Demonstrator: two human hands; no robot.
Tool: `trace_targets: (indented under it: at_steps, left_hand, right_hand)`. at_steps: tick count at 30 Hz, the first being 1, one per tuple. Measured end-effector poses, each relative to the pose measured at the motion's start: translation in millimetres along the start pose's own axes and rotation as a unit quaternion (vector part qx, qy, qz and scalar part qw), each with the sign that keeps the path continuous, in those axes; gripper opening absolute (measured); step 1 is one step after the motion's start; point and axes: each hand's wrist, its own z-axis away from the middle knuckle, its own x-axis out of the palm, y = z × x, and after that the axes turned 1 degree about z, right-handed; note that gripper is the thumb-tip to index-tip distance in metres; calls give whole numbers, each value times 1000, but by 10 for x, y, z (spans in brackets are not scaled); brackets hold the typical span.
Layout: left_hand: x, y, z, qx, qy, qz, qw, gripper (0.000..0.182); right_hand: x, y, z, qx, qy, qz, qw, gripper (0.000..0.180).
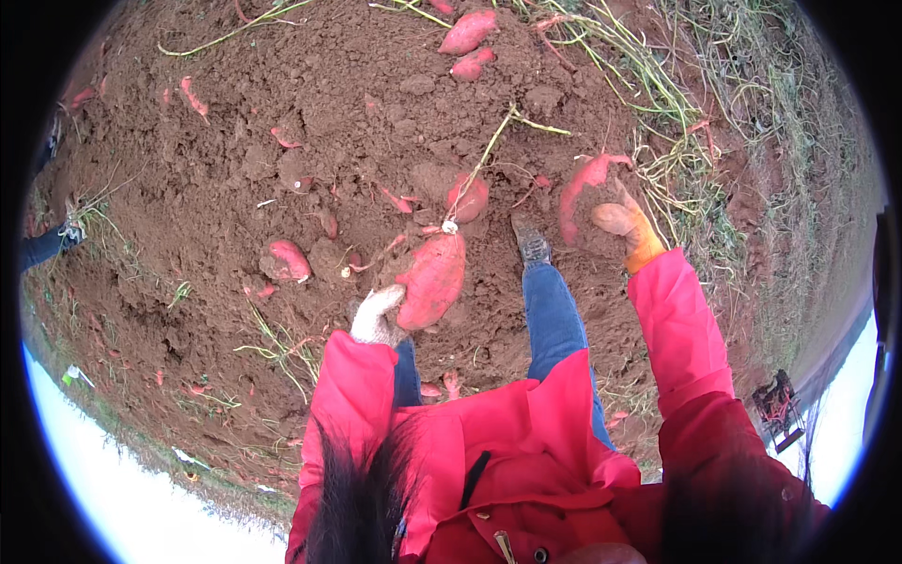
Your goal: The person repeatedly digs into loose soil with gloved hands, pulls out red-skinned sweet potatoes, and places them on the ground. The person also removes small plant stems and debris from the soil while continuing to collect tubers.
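Observation:
My left hand [375, 317], in a pale knitted glove, grips the lower left side of a large red sweet potato [433, 282]. A cut pale stem end tops that root, and a second round sweet potato [468, 197] with a long stalk [490, 148] lies just beyond it. On the right, my right hand [627, 224] wears an orange, soil-stained glove. It is closed around a curved sweet potato [579, 197] with a thick clump of brown soil on it; the fingers under the clump are hidden.
Loose soil [232, 176] spreads all around, with a half-buried sweet potato [289, 259] to the left and another sweet potato [468, 32] farther ahead. Cut vines [648, 63] lie at the right. Another person's leg [49, 247] shows at the far left. My shoe [533, 247] stands between my hands.

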Motion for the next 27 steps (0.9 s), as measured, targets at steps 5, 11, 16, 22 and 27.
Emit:
trace_targets:
  at_steps: [5, 11, 16, 22, 27]
  left_hand:
    - [-1180, -340, 1498, 59, 95, 75, 991, 59]
    - [-2342, -1652, 3783, 142, 224, 229, 937, 58]
    - [-2539, -2668, 4830, 158, 281, 366, 873, 58]
    - [-2357, -3115, 4629, -61, 457, 463, 757, 63]
    - [-2132, -2128, 3424, 27, 654, 164, 738, 82]
  right_hand:
    - [1661, 764, 252, 154, -86, 64, 982, 103]
    - [3756, 1807, 873, 105, -345, 369, 857, 116]
    - [5094, 2805, 1843, 148, -527, 525, 652, 120]
    - [5075, 3569, 1970, 189, -572, 557, 571, 92]
    - [4082, 2620, 505, 182, -301, 495, 794, 63]
